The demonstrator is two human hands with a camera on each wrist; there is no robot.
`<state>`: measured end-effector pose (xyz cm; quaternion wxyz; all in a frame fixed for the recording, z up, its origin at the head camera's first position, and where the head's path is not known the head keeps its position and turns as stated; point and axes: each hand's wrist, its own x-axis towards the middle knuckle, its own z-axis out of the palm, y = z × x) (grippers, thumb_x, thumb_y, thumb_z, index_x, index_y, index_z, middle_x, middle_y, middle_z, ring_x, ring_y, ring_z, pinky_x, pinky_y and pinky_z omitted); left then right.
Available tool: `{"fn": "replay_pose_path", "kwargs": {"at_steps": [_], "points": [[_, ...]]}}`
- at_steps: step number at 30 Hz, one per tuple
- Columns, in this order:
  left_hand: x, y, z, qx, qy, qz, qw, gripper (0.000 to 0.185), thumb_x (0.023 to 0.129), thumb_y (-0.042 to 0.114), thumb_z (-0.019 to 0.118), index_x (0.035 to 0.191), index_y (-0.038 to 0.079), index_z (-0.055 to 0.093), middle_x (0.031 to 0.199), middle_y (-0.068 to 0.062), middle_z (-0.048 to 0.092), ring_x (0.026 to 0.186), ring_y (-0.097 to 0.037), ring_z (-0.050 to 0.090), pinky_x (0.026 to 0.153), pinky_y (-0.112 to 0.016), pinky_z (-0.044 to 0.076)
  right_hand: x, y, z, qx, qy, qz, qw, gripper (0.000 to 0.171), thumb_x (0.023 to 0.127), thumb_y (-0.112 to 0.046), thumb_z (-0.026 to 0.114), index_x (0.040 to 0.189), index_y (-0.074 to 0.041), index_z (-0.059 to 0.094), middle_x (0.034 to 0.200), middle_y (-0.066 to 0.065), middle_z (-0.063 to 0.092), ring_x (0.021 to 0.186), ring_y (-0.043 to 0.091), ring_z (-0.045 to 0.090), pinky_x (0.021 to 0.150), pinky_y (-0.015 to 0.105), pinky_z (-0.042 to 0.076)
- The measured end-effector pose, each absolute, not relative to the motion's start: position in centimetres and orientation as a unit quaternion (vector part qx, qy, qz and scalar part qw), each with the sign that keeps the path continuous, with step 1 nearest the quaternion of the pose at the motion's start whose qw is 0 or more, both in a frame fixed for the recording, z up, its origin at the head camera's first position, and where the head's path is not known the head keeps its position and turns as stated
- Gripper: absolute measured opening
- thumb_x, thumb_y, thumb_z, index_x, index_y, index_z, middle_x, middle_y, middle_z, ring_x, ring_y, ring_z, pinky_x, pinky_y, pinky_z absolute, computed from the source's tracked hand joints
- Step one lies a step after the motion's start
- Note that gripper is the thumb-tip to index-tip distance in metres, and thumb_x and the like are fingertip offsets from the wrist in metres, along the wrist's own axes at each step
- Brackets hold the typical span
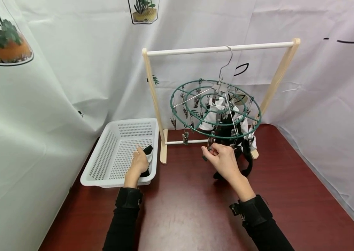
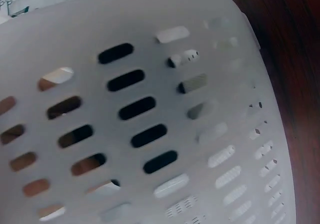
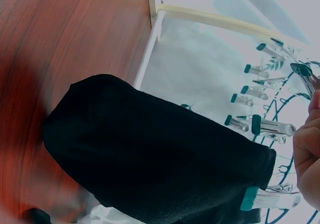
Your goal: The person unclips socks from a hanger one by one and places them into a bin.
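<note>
My left hand point(image 1: 139, 161) reaches into the white plastic basket point(image 1: 101, 146), against a black and white cloth piece point(image 1: 149, 157). Its fingertips are hidden, and the left wrist view shows only bits of skin and black cloth through the basket's slots. My right hand point(image 1: 224, 160) pinches a metal clip point(image 3: 306, 76) with green tips at the near rim of the round green hanger point(image 1: 177, 120). Beside that hand, a black sock-like piece point(image 3: 150, 154) hangs from another clip point(image 3: 272, 199). More black and white pieces point(image 1: 213, 116) hang from the hanger's back and right.
A wooden stand with a white top rod point(image 1: 195, 51) carries the hanger by its hook point(image 1: 229, 59). Several clips without cloth point(image 1: 185, 137) dangle on its left side. Below is a dark red table point(image 1: 177, 209); a white printed curtain point(image 1: 70, 69) stands behind.
</note>
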<state>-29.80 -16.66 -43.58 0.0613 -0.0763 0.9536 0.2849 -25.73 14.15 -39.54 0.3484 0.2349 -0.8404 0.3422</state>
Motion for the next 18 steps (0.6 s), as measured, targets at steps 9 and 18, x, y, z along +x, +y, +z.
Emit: {"fn": "replay_pose_path", "kwargs": {"at_steps": [9,18], "points": [[-28.7,-16.8,-44.0,-0.068,0.981,0.144,0.113,0.053,0.095,0.020,0.049,0.132,-0.014,0.032,0.127,-0.036,0.036,0.120,-0.048,0.034,0.094,-0.056,0.033,-25.5,14.0,-39.5,0.237,-0.841,0.333,0.354,0.042,0.084,-0.021,0.067,0.056,-0.018,0.036,0.051,-0.009,0.026,0.045,0.006,0.022,0.046,0.023,0.020],[-28.2,-16.1,-40.9,-0.077,0.986,0.143,-0.033,0.059,0.097,0.029,0.046,0.135,-0.013,0.032,0.125,-0.036,0.039,0.119,-0.048,0.034,0.096,-0.060,0.028,-25.7,13.9,-39.2,0.206,-0.838,0.358,0.358,0.042,0.083,-0.025,0.069,0.055,-0.016,0.038,0.050,-0.008,0.031,0.045,0.006,0.026,0.045,0.024,0.024]]}}
